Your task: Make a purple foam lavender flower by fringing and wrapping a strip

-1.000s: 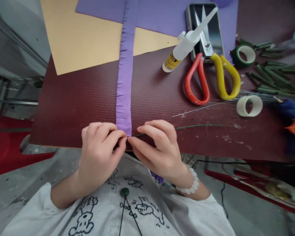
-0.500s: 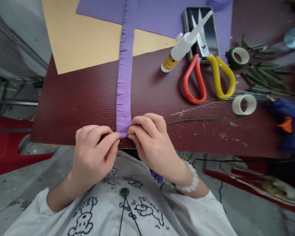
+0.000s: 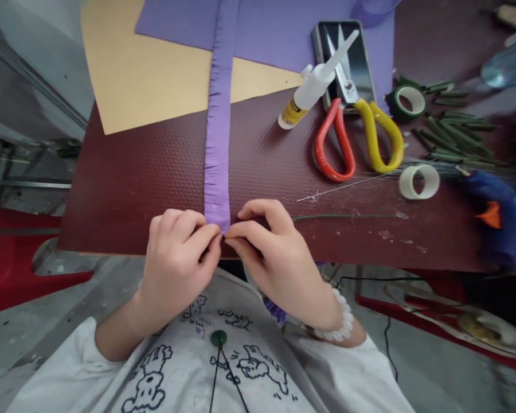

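A long purple fringed paper strip (image 3: 218,126) runs down the middle of the dark red table (image 3: 133,183) toward me. My left hand (image 3: 178,264) and my right hand (image 3: 275,252) both pinch the strip's near end at the table's front edge, fingertips meeting. A thin green wire (image 3: 344,217) lies on the table and leads from the right in under my right hand's fingers.
Tan (image 3: 146,74) and purple (image 3: 266,28) sheets lie at the back. To the right are a glue bottle (image 3: 313,86), red and yellow scissors (image 3: 356,137), a dark tin (image 3: 361,51), tape rolls (image 3: 418,182), green stems (image 3: 456,137) and a blue glue gun (image 3: 499,218).
Both hands stay pinched on the strip's end, with the fingers shifting slightly as they work it. The view has drifted, so the table items sit further left.
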`<state>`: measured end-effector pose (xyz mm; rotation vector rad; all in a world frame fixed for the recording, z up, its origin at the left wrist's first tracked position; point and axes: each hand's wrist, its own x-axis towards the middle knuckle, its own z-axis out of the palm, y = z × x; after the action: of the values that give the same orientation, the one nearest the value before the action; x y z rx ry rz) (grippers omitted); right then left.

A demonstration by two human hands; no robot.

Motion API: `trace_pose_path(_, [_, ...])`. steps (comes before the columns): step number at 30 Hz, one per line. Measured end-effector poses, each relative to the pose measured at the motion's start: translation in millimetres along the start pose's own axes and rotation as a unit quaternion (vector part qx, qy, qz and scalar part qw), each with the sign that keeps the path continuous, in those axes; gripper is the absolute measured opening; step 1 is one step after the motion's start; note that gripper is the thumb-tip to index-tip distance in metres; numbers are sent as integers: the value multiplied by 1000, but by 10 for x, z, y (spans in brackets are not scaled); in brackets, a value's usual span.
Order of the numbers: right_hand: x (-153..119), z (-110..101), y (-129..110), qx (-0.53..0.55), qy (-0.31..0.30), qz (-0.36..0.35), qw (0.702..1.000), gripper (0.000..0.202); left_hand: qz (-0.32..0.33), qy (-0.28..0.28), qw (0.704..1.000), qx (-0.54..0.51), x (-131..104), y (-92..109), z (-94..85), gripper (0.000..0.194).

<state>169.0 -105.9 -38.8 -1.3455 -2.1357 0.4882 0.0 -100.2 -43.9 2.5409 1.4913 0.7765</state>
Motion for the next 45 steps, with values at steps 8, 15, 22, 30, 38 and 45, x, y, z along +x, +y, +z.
trace_pose_path(8, [-109, 48, 112, -69, 65, -97, 991, 13, -25, -32, 999, 8, 60, 8, -31, 6])
trace_pose_path(15, [15, 123, 88, -108, 36, -86, 990, 17, -25, -51, 998, 9, 61, -22, -12, 5])
trace_pose_path(22, [156, 74, -47, -123, -27, 17, 992, 23, 20, 3, 1000, -9, -16, -70, 36, 6])
trace_pose_path(30, [-13, 88, 61, -115, 69, -57, 989, 16, -20, 13, 1000, -19, 37, -37, 68, 8])
trace_pose_path(38, [75, 174, 108, -153, 35, -74, 985, 17, -29, 4, 999, 21, -25, -31, -1, 16])
trace_pose_path(45, [211, 104, 114, -78, -53, -9, 996, 16, 43, 13, 997, 62, -15, -99, -19, 10])
